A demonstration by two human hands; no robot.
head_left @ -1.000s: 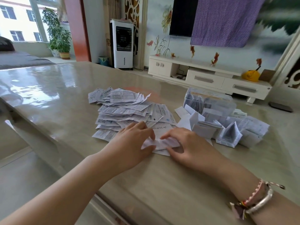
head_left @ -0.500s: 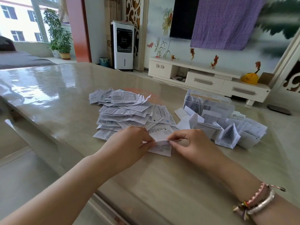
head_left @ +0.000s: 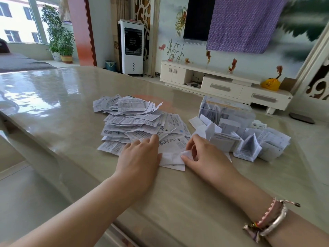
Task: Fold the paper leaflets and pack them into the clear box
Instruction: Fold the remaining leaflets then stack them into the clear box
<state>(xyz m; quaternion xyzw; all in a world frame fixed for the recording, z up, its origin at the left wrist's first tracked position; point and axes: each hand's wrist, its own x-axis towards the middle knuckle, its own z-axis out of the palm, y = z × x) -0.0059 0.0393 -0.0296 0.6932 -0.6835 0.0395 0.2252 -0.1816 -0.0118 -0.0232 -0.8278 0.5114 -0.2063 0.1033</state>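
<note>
Head view. Left hand (head_left: 140, 154) lies flat, fingers straight, pressing the left part of a partly folded leaflet (head_left: 171, 158) on the glossy beige table (head_left: 53, 107). Right hand (head_left: 204, 154) has fingers curled, pinching the leaflet's raised right corner. The leaflet sits at the near edge of the unfolded leaflet pile (head_left: 135, 120). Folded leaflets (head_left: 249, 141) lie heaped just right of the right hand. The clear box (head_left: 226, 109) stands behind that heap, partly filled with upright folded leaflets. Bracelets (head_left: 268, 221) on the right wrist.
</note>
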